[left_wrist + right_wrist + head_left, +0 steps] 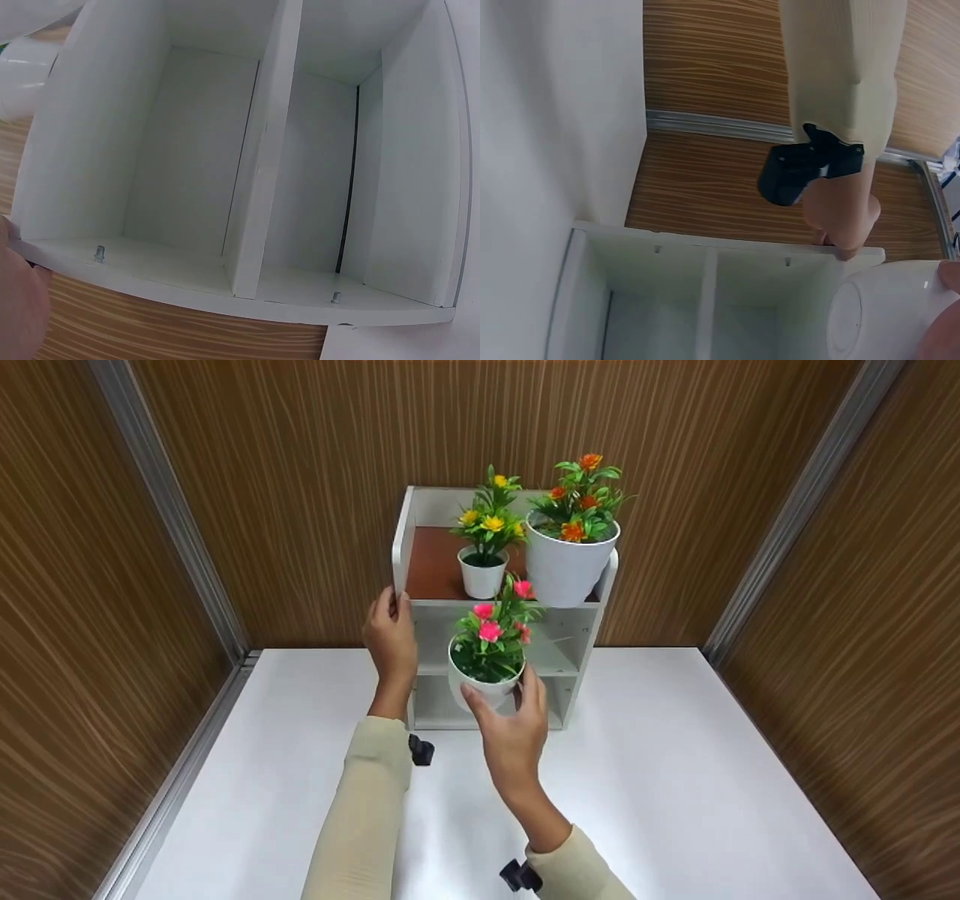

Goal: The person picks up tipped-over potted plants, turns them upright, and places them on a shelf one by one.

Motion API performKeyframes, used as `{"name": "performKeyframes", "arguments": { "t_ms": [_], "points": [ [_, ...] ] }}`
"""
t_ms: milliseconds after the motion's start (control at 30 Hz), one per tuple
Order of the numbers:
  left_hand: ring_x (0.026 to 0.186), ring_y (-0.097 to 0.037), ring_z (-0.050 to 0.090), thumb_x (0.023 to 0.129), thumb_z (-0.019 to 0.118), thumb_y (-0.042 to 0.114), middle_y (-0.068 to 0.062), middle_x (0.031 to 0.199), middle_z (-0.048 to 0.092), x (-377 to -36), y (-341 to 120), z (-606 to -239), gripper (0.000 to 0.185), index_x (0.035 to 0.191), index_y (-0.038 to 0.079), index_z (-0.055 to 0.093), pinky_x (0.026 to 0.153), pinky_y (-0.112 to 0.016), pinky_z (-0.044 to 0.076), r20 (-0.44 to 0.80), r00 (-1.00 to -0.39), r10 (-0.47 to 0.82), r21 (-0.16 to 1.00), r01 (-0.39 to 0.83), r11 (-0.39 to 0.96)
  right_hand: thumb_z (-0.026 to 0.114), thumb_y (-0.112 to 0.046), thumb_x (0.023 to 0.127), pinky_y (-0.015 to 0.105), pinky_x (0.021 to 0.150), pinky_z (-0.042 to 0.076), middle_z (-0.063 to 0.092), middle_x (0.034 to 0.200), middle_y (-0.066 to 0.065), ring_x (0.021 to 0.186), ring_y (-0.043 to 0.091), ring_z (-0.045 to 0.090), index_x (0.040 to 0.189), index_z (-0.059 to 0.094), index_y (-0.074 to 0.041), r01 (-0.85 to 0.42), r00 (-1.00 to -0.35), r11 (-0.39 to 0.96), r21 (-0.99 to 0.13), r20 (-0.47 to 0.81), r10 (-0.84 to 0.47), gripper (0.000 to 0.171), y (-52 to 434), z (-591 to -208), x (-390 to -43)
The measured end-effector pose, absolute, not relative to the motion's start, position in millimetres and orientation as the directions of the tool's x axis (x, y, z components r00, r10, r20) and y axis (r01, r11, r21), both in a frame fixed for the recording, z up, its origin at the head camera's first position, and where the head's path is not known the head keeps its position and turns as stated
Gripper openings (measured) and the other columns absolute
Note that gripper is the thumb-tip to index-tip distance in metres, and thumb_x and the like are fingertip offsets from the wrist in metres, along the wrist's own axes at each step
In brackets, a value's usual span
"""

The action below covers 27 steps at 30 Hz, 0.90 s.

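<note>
No readable label or writing shows on any item. The right hand (514, 731) grips a small white pot of pink artificial flowers (489, 656), fingers curled round its base, held upright in front of the white shelf unit (581, 641), flowers pointing up. The left hand (390, 637) clasps the unit's left side panel. On the top shelf stand a small pot of yellow flowers (484, 547) and, just beside it, a larger pot of orange flowers (571, 547). The unit stands on the white worktop (675, 780).
</note>
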State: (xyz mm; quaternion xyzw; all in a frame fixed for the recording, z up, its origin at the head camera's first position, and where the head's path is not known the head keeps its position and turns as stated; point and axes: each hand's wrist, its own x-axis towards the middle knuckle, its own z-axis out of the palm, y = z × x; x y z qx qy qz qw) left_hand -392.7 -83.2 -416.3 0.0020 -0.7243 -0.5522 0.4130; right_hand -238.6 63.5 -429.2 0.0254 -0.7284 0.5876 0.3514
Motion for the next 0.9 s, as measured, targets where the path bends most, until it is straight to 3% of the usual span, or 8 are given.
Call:
{"name": "performKeyframes", "arguments": {
  "t_ms": [167, 567, 900],
  "points": [
    [0.116, -0.022, 0.065, 0.104, 0.058, 0.024, -0.013, 0.121, 0.067, -391.2, -83.0, -416.5, 0.036, 0.134, 0.005, 0.062, 0.098, -0.033, 0.056, 0.564, -0.693, -0.449, 0.823, 0.429, 0.372, 0.088, -0.034, 0.078, 0.040, 0.112, 0.044, 0.051, 0.139, 0.014, 0.132, 0.026, 0.053, 0.147, 0.045, -0.001, -0.474, -0.733, 0.332, -0.816, 0.574, 0.365, 0.088, 58.6, -412.1, -248.6],
    [0.110, -0.023, 0.068, 0.103, 0.059, 0.024, -0.014, 0.117, 0.070, -393.1, -83.5, -417.6, 0.034, 0.130, 0.003, 0.065, 0.092, -0.036, 0.059, 0.612, -0.648, -0.454, 0.788, 0.445, 0.426, 0.087, -0.032, 0.080, 0.037, 0.108, 0.049, 0.052, 0.141, 0.013, 0.129, 0.023, 0.055, 0.147, 0.045, -0.001, -0.475, -0.705, 0.418, -0.774, 0.620, 0.345, 0.086, 41.2, -381.6, -275.6],
    [0.110, -0.022, 0.067, 0.104, 0.059, 0.026, -0.012, 0.113, 0.069, -392.0, -82.5, -416.5, 0.033, 0.129, 0.007, 0.065, 0.095, -0.036, 0.057, 0.589, -0.665, -0.459, 0.805, 0.428, 0.411, 0.088, -0.034, 0.078, 0.043, 0.105, 0.051, 0.054, 0.137, 0.016, 0.125, 0.025, 0.056, 0.144, 0.048, 0.003, -0.485, -0.658, 0.480, -0.731, 0.666, 0.351, 0.085, 27.3, -371.7, -300.1]
  ]
}}
